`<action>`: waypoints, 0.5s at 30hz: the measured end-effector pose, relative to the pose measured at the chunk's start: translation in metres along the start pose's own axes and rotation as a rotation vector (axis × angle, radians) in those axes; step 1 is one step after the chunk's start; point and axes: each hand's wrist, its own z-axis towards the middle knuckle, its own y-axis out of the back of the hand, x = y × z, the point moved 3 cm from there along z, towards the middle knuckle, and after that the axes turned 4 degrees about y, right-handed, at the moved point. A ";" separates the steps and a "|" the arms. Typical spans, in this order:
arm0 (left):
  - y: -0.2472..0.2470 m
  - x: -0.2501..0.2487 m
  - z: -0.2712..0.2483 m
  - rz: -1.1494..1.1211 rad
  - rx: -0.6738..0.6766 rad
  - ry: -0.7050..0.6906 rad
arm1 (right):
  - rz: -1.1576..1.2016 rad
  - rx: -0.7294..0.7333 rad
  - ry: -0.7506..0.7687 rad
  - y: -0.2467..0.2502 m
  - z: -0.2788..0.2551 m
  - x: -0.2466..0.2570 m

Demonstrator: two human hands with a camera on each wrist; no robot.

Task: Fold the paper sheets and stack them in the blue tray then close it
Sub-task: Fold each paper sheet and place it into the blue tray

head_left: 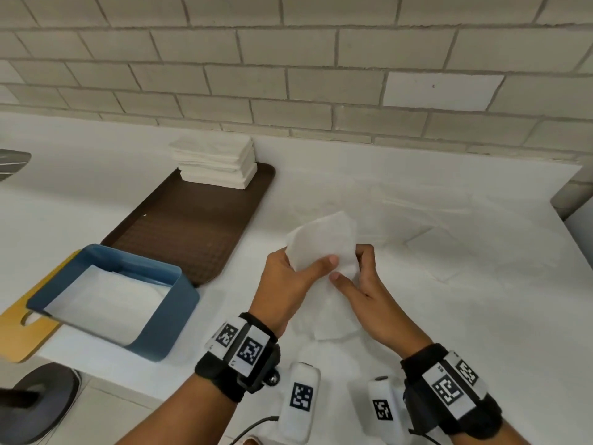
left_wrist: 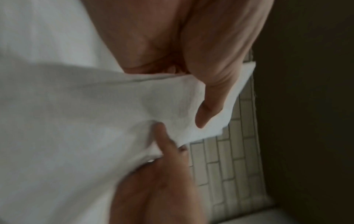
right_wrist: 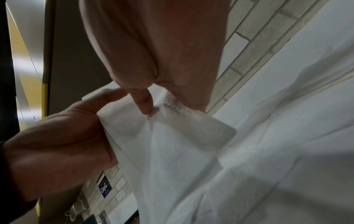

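Note:
A thin white paper sheet (head_left: pixel 321 242) is lifted above the white table between both hands. My left hand (head_left: pixel 288 277) pinches its left edge, thumb on top of the sheet. My right hand (head_left: pixel 359 277) pinches the right edge, fingers behind the paper. The sheet (left_wrist: pixel 172 106) bends over between the two grips, and its lower part (right_wrist: pixel 172 151) hangs toward the table. The blue tray (head_left: pixel 173 303) sits at the left on a yellow board (head_left: pixel 19 335), open, with white folded sheets (head_left: pixel 106 293) inside.
A brown tray (head_left: pixel 192 226) lies behind the blue one, with a stack of white paper sheets (head_left: pixel 215 165) at its far end. A brick wall (head_left: pixel 321 75) borders the table's back. A dark stool (head_left: pixel 35 399) stands below the table's front left edge.

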 end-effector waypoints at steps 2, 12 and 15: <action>0.014 0.006 0.001 0.209 -0.060 -0.068 | -0.055 0.014 -0.063 -0.009 0.005 -0.006; 0.090 -0.010 -0.006 0.205 -0.084 -0.077 | -0.136 0.040 -0.060 -0.080 0.037 0.013; 0.139 -0.052 -0.009 -0.052 -0.200 -0.113 | -0.099 0.099 0.045 -0.119 0.054 0.045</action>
